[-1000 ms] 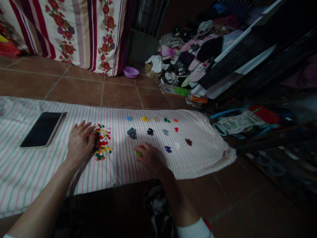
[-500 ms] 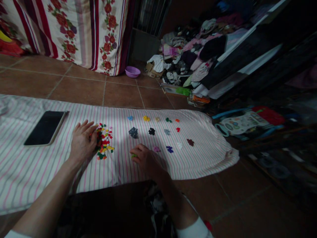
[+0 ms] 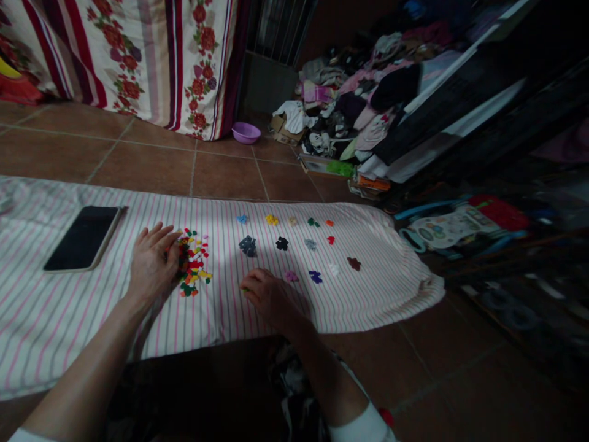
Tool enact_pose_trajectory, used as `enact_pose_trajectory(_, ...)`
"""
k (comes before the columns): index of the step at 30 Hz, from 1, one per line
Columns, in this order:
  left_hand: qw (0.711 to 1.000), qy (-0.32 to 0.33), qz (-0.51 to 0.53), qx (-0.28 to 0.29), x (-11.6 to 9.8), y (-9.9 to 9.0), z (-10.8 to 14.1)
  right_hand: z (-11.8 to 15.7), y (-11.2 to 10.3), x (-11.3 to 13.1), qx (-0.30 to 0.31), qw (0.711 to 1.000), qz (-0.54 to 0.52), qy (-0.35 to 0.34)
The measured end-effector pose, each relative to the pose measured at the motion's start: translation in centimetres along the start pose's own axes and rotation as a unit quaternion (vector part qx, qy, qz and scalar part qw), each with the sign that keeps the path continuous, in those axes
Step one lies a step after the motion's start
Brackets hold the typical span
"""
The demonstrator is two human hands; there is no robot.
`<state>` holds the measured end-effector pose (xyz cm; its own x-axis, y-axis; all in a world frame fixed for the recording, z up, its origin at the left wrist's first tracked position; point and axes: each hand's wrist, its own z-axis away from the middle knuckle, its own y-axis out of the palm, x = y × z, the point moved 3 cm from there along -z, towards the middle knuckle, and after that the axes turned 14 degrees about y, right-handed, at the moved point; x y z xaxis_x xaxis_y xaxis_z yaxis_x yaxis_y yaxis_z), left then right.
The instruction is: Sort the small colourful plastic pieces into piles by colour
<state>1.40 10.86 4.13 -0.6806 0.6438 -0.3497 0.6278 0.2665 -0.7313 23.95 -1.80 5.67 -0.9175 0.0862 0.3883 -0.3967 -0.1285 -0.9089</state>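
My left hand (image 3: 154,261) lies at the left side of a mixed heap of small coloured pieces (image 3: 196,265), fingers stretched out and fingertips at the heap's edge. To the right of it, my right hand (image 3: 269,293) is low over the cloth, fingers curled together around small lime-green pieces (image 3: 245,290), which they mostly hide. Single-colour groups lie beyond and beside that hand: dark grey (image 3: 247,246), black (image 3: 282,244), pink-purple (image 3: 291,276), dark blue (image 3: 315,277), light blue (image 3: 242,218) and yellow (image 3: 272,219).
A striped cloth (image 3: 221,313) lies under everything, with a phone (image 3: 85,238) at its left. Brown pieces (image 3: 354,263) and red pieces (image 3: 331,240) are farther right. Beyond the cloth, a purple basin (image 3: 246,132) stands on the tiles near a pile of clothes (image 3: 350,98).
My right hand has shifted very slightly left, and less of the lime-green shows under its fingers. My left hand stays almost still at the heap.
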Motion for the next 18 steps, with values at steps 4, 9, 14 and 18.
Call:
enact_pose_trajectory(4, 1.000, 0.004, -0.006, -0.002, 0.0, -0.1, -0.1, 0.4, -0.4, -0.7, -0.005, 0.999, -0.024, -0.031)
enact_pose_trajectory(9, 1.000, 0.006, -0.013, 0.000, 0.0, -0.4, -0.1, 0.7, -3.1, -5.3, -0.104, 0.992, -0.070, 0.030)
enact_pose_trajectory(14, 1.000, -0.001, 0.006, -0.005, 0.1, -0.3, -0.2, 1.3, -4.3, -10.2, -0.118, 0.980, 0.007, 0.158)
enact_pose_trajectory(18, 1.000, -0.003, 0.012, -0.007, -0.1, -0.3, -0.3, 1.4, -3.3, -10.7, -0.079, 0.983, 0.010, 0.167)
